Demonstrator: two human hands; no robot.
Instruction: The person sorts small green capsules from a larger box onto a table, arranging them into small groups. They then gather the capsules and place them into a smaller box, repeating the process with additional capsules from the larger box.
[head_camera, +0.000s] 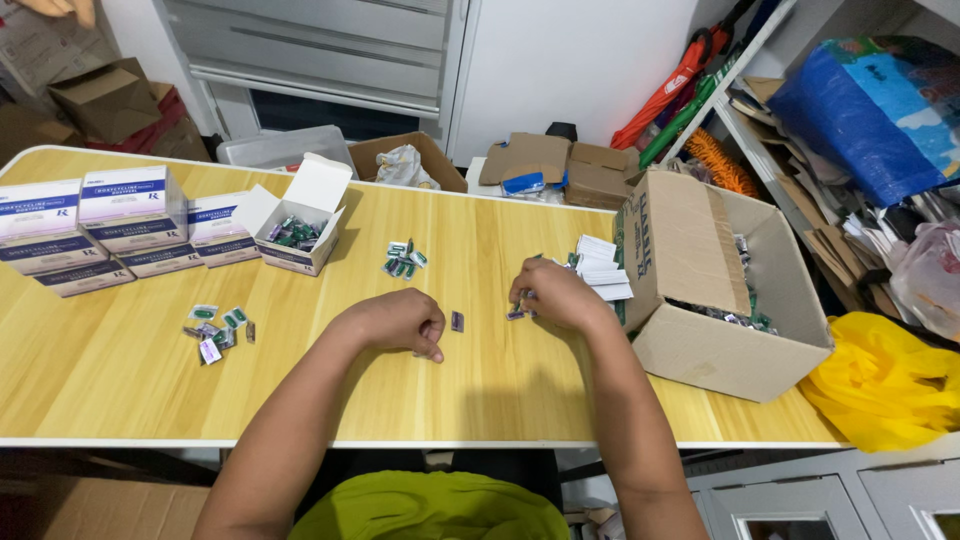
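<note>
My left hand (397, 321) rests curled on the yellow wooden table (120, 385), fingers closed, with nothing visible in it. A single small dark blister piece (457, 321) lies just to its right. My right hand (553, 293) is closed over a few small green-and-silver blister pieces (516, 314) at its fingertips. Close behind it lies a stack of white folded leaflets (603, 268). A small pile of green blister pieces (404, 258) sits farther back at the middle of the table.
An open brown cardboard box (735, 345) holding blister pieces stands at the right. An open small white carton (296, 222) and stacked purple-and-white cartons (95, 229) sit at the left. More loose pieces (218, 330) lie front left. A yellow bag (885, 385) is beyond the table's right end.
</note>
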